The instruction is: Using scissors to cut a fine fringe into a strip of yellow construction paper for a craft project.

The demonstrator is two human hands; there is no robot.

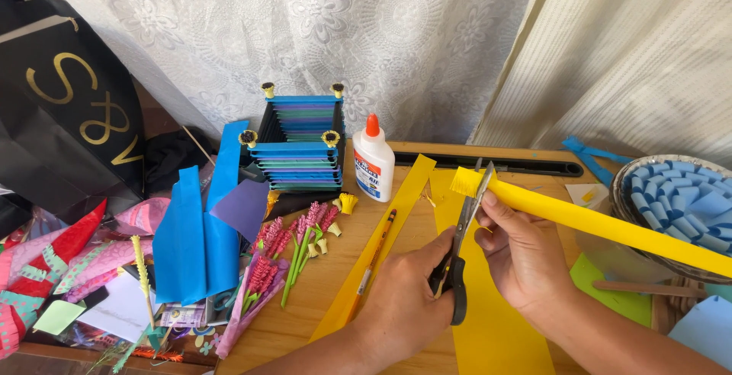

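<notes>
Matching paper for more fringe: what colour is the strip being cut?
Bright yellow strip, fringed at its end; head view.

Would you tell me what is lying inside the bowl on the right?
The bowl holds blue paper strips. The yellow strip crosses its front, hiding anything lower inside.

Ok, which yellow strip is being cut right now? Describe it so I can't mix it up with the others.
Start at the white glue bottle on the wooden table; two yellow strips lie flat to its right. The one you want is lifted above them, pinched in the right hand, running off to the right edge. Only this strip has a fringed end, at the blades of the scissors in the left hand.
</notes>
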